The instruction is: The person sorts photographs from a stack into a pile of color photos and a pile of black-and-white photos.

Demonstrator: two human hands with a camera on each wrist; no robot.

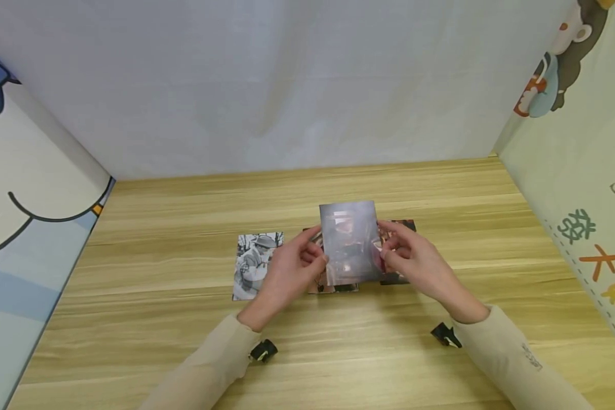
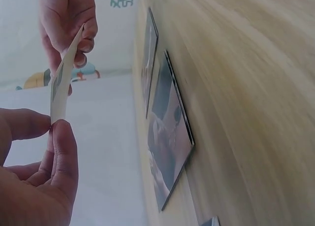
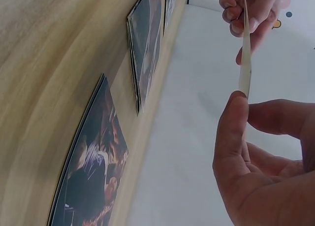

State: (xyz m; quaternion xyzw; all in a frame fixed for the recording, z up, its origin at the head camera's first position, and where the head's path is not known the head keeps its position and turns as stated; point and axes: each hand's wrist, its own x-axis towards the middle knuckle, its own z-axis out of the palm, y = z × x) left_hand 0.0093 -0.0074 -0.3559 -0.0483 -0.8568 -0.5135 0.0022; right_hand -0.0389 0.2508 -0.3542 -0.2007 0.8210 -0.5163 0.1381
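Between both hands a glossy greyish photo [image 1: 349, 245] is held up over the table, glare across its face. My left hand [image 1: 293, 265] pinches its left edge between thumb and fingers. The opposite edge is pinched by my right hand [image 1: 415, 259]. Edge-on in the left wrist view, the held photo [image 2: 63, 80] looks thin and pale. Beneath it lies a middle pile of photos [image 2: 170, 137], largely covered in the head view. A black-and-white photo [image 1: 256, 267] rests beside the left hand, and dark-toned photos [image 3: 96, 162] lie under the right hand.
The wood-grain table [image 1: 184, 216] meets a pale cloth backdrop [image 1: 210, 102] at its far edge. Printed panels stand at both sides, the right one [image 1: 574, 188] with cartoon figures and lettering. Small black clips [image 1: 263, 350] show by the sleeves.
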